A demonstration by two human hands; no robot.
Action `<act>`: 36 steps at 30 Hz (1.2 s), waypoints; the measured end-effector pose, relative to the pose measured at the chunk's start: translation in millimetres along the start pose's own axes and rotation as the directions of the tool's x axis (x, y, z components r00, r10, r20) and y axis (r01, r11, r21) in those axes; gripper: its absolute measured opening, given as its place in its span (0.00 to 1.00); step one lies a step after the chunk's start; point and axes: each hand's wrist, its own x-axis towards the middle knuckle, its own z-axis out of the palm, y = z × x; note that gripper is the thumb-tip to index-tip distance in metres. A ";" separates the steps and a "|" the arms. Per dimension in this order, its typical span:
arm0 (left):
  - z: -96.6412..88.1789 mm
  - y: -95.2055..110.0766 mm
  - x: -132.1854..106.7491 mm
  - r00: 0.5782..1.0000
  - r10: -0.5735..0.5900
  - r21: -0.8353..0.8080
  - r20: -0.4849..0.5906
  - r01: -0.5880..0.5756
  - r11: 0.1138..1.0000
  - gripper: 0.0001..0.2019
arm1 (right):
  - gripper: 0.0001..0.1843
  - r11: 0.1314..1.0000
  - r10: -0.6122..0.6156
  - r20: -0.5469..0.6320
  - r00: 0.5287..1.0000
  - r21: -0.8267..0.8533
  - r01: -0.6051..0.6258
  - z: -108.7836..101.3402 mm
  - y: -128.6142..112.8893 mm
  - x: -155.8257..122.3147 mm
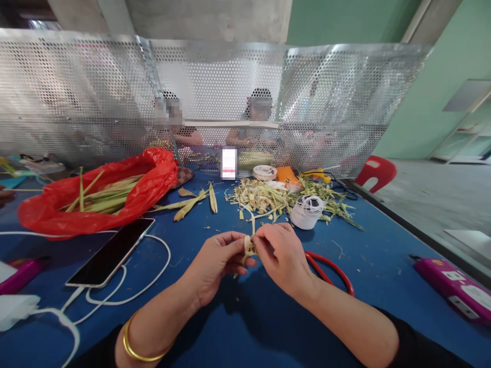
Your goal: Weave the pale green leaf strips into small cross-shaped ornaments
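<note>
A small pale piece of woven plant strip point(249, 246) is held between my two hands above the blue table. My left hand point(221, 258) pinches it from the left with thumb and fingers. At its right side, my right hand point(279, 253) has thumb and forefinger closed on a loose strip point(252, 225) that sticks up from the piece. Beyond my hands lies a heap of plant scraps point(264, 197), with a white spool of cord point(307, 212) at its right front. Under my right wrist, red handles point(333, 271) of some tool partly show.
At left, a red plastic bag point(42, 209) holds long green-yellow leaves point(111, 197). A smartphone point(111, 253) with white cables point(169, 255) lies before it. A purple power strip point(452, 286) is at right. Behind stands a perforated metal screen point(215, 71); two people sit beyond it.
</note>
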 end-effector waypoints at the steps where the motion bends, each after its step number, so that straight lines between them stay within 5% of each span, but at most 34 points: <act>1: -0.1 0.8 -0.1 1.000 -0.006 -0.021 0.009 0.006 1.000 0.09 | 0.10 0.999 0.045 -0.007 0.999 0.007 -0.045 0.2 0.0 0.1; 8: 7.2 -0.8 -3.8 0.997 0.075 0.025 0.012 -0.075 0.997 0.12 | 0.12 0.933 0.317 0.047 0.947 0.163 -0.320 4.6 -0.9 -0.2; 17: 9.4 -3.0 -3.3 0.973 0.168 0.151 -0.157 -0.145 0.978 0.13 | 0.08 0.859 0.371 0.108 0.922 0.337 -0.385 7.0 0.6 -1.3; 20: 2.7 1.6 -1.7 0.967 0.174 0.112 -0.185 -0.155 0.981 0.13 | 0.08 0.832 0.320 0.153 0.935 0.426 -0.355 -3.0 0.2 1.3; 24: -4.2 3.9 1.0 0.962 0.174 0.049 -0.211 -0.168 0.985 0.13 | 0.15 0.863 0.084 0.233 0.969 0.469 -0.187 -18.0 -0.4 6.6; 29: -2.2 2.4 1.3 0.966 0.152 0.057 -0.208 -0.143 0.988 0.12 | 0.12 0.935 -0.135 0.236 0.962 0.351 0.045 -19.8 -1.2 6.7; 32: 0.9 2.0 0.1 0.973 0.143 0.083 -0.182 -0.130 0.988 0.11 | 0.08 0.954 -0.163 0.166 0.973 0.279 0.112 -16.6 -2.7 3.7; 36: 1.6 1.5 -0.6 0.977 0.152 0.113 -0.153 -0.135 0.984 0.12 | 0.07 0.887 -0.063 0.023 0.998 0.460 0.045 -16.3 -5.0 2.9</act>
